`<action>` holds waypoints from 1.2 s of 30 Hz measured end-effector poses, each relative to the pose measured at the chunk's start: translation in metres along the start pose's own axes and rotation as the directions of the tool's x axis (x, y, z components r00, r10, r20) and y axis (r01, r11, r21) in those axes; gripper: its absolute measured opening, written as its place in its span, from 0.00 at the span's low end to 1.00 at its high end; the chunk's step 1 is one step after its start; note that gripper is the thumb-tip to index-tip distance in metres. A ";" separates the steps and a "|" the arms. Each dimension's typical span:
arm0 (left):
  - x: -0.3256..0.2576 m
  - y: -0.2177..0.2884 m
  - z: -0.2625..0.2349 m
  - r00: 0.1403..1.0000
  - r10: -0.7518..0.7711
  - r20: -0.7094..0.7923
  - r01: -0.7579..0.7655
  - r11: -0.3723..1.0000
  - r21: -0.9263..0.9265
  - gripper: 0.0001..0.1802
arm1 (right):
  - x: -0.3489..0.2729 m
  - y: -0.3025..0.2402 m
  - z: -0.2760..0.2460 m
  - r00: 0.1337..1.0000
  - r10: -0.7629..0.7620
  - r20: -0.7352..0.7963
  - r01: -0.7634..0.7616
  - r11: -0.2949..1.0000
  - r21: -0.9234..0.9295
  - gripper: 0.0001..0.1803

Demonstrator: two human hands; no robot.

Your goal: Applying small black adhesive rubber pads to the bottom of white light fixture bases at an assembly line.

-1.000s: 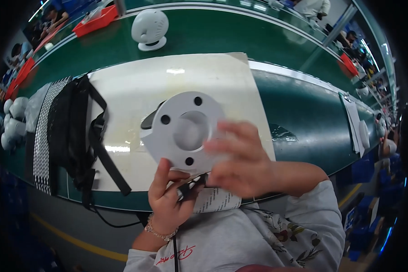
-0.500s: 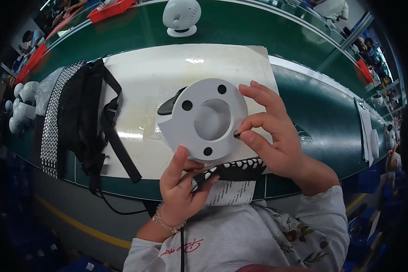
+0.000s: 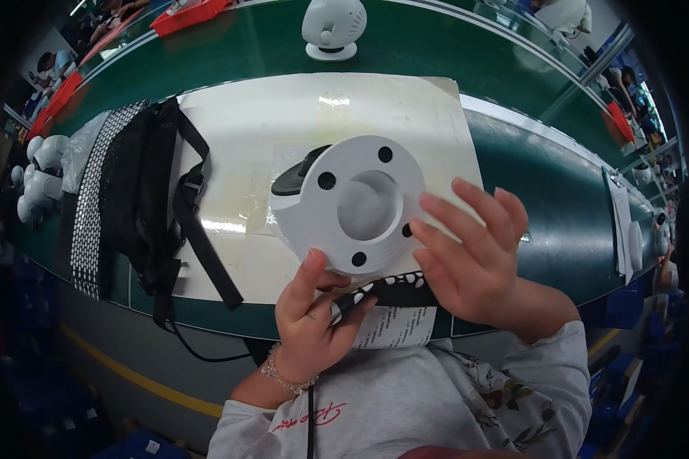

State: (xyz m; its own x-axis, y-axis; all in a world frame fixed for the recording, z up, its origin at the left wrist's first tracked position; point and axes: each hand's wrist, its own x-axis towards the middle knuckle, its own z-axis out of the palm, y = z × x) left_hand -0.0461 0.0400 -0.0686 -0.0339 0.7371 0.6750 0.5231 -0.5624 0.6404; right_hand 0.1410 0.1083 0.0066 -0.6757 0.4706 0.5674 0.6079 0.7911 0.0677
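A white round device [image 3: 298, 218] is held up over the mat with its ring-shaped base facing me, a round hollow in the middle. Black round pads dot the base, among them one pad [image 3: 407, 230] at its right edge. A fingertip of my right hand [image 3: 482, 256] is at that pad; its fingers are spread. My left hand [image 3: 314, 314] steadies the device's lower edge with a raised finger. The same hand grips a black pad sheet [image 3: 394, 294] with white round gaps and a printed pale backing, curled below the device.
A cream mat [image 3: 237, 122] covers part of the green table [image 3: 528, 183]. Left of it lie a black strapped bag [image 3: 130, 191], a perforated sheet [image 3: 88, 222] and white devices [image 3: 42, 183]. Another white device [image 3: 333, 30] stands at the back. Papers [image 3: 620, 222] lie far right.
My right hand's pinch on a small black pad has opened; that pad now sits on the base's right edge. The hand has shifted right and its fingers have spread.
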 end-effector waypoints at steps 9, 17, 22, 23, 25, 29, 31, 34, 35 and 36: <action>-0.001 -0.001 0.001 1.000 0.004 -0.006 -0.004 1.000 -0.002 0.12 | 0.030 0.032 -0.007 0.904 0.336 0.264 -0.424 0.623 0.657 0.28; -0.015 -0.008 -0.009 0.998 0.057 0.011 -0.055 0.992 -0.115 0.16 | 0.043 0.044 0.020 0.764 0.039 0.644 -0.625 -0.204 0.753 0.24; -0.013 -0.006 -0.011 0.998 0.043 0.048 -0.039 0.995 -0.094 0.18 | 0.064 0.129 0.038 0.744 0.537 0.399 -0.511 0.071 0.857 0.18; -0.011 -0.006 -0.009 0.998 0.052 0.047 -0.047 0.994 -0.095 0.18 | 0.065 0.143 0.050 0.717 0.656 0.236 -0.538 0.306 0.785 0.16; -0.006 -0.005 -0.006 0.995 0.062 0.081 -0.054 0.994 -0.098 0.18 | 0.053 0.190 0.090 0.827 0.491 -0.273 -0.506 0.862 0.018 0.12; 0.000 -0.001 -0.007 0.993 0.040 0.110 -0.030 0.995 -0.092 0.18 | 0.009 0.281 0.130 0.754 0.629 -0.190 -0.640 0.637 -0.429 0.11; -0.001 -0.002 -0.009 0.992 0.007 0.129 0.004 0.997 -0.083 0.17 | 0.008 0.294 0.132 0.700 0.704 -0.121 -0.665 0.581 -0.470 0.11; -0.001 -0.003 -0.009 0.984 -0.019 0.178 0.038 0.994 -0.105 0.13 | 0.021 0.282 0.134 0.696 0.718 -0.023 -0.626 0.589 -0.511 0.11; -0.001 -0.003 -0.008 0.983 -0.016 0.184 0.036 0.994 -0.105 0.13 | 0.031 0.271 0.132 0.753 0.658 0.003 -0.569 0.653 -0.499 0.11; -0.002 -0.003 -0.009 0.981 -0.031 0.192 0.050 0.994 -0.096 0.13 | 0.056 0.248 0.127 0.719 0.682 0.131 -0.596 0.703 -0.388 0.11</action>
State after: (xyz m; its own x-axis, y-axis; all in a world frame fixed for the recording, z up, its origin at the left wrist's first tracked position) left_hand -0.0550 0.0369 -0.0686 0.1138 0.8122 0.5722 0.4367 -0.5582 0.7054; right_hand 0.2009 0.3801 -0.0486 -0.1257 0.9294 0.3471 0.9919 0.1237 0.0280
